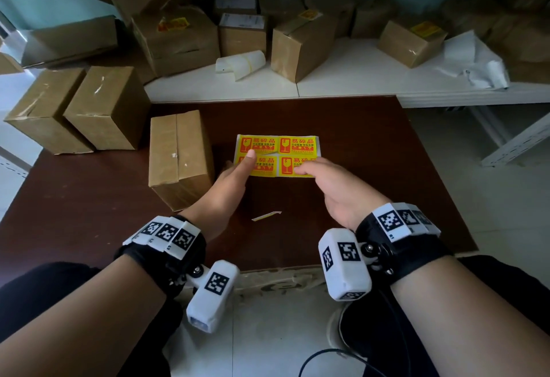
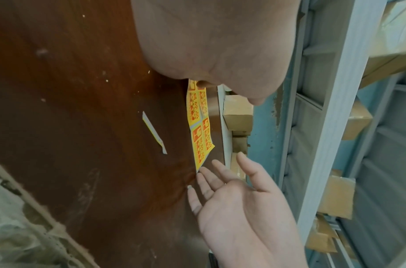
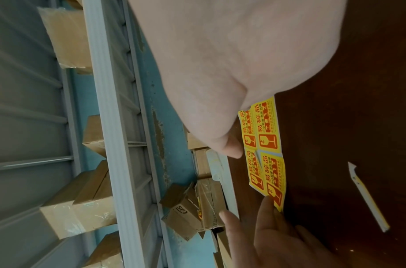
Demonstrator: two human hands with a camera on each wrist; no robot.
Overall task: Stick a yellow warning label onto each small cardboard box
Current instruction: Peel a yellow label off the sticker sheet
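Observation:
A sheet of yellow warning labels lies flat on the brown table. A fingertip of my left hand presses the sheet's near left corner, with the thumb raised above it. My right hand touches the near right label with straight fingers, as the left wrist view shows. Neither hand pinches the sheet. A plain small cardboard box stands just left of the sheet, beside my left hand. It carries no label on the faces I see.
Two more plain boxes sit at the table's far left. Boxes with yellow labels stand on the white shelf behind, near a white backing roll and crumpled paper. A torn backing strip lies between my wrists.

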